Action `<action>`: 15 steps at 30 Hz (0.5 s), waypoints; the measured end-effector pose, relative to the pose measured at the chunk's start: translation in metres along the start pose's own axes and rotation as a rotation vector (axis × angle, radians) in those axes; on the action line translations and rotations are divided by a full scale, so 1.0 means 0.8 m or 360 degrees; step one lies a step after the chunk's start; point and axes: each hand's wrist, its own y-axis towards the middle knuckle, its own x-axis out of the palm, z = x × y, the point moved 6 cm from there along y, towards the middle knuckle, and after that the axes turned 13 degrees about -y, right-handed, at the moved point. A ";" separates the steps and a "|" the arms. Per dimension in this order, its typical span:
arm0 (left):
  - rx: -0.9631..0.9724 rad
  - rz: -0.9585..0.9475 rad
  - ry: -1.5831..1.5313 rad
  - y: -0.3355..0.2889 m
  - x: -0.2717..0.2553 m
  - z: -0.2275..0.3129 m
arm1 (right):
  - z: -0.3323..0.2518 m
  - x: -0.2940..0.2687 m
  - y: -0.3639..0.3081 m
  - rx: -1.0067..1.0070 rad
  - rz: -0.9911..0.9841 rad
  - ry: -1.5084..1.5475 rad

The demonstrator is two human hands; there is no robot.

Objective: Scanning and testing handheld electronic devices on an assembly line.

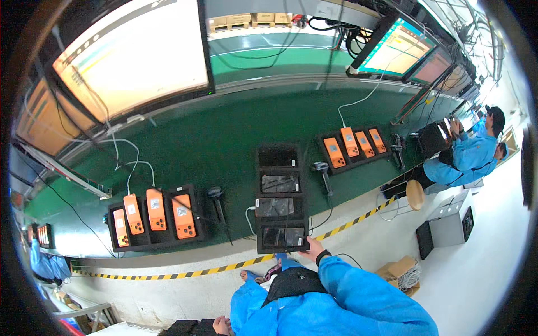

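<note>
A long black foam tray lies on the green bench in front of me, reaching past its near edge. Its far compartment looks dark; the others hold flat dark devices that look glossy or film-wrapped. A white cable runs to one of them. My right hand is closed on the tray's near right corner. Low in the picture, my left hand is down by my side, beside black trays or boxes. Its fingers are partly cut off by my sleeve and body, so its grip cannot be told.
Orange phones fill a black tray on the left; several more are in one at right. Handheld scanners lie on the bench. Monitors stand behind. Co-workers in blue are at right. Striped tape marks the floor.
</note>
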 end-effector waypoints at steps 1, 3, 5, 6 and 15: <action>0.0016 0.0038 -0.0014 -0.005 0.008 -0.004 | -0.044 0.020 -0.028 0.0115 0.0031 0.0147; 0.0053 0.0039 -0.0108 -0.007 0.041 0.008 | -0.127 0.032 -0.079 0.0244 0.0129 0.0241; 0.0079 0.0056 -0.0216 -0.020 0.067 0.009 | -0.135 0.016 -0.064 0.0221 0.0118 0.0199; 0.0091 0.0086 -0.0289 -0.030 0.072 0.002 | -0.136 0.006 -0.050 0.0200 0.0107 0.0139; 0.0325 0.0006 -0.0084 -0.057 0.191 0.120 | -0.183 -0.045 -0.054 -0.0450 0.1269 -0.0863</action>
